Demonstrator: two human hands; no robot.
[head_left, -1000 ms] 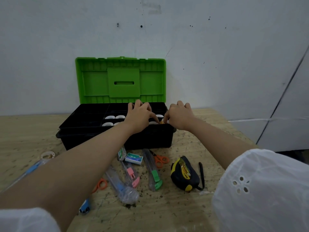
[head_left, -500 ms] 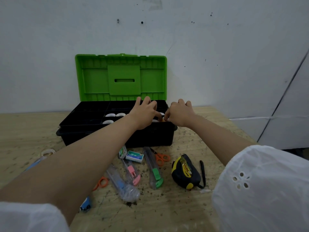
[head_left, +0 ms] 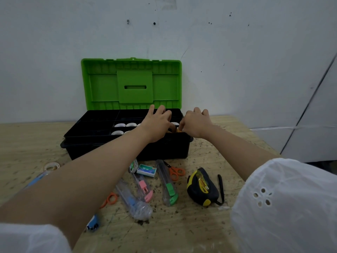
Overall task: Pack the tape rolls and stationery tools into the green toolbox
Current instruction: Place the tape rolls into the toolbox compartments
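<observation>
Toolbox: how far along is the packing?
Done: several white tape rolls sit in the toolbox tray. In hand: the right hand pinches a yellow item at the tray's right end; the left hand is beside it, grip unclear. Left on the table: one tape roll, tape measure, scissors, staple boxes, cutters.

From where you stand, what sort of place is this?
Probably a plain workroom or hobby bench: a rough, speckled wooden tabletop against a bare, scuffed white wall, bearing an open green-lidded black plastic toolbox.
</observation>
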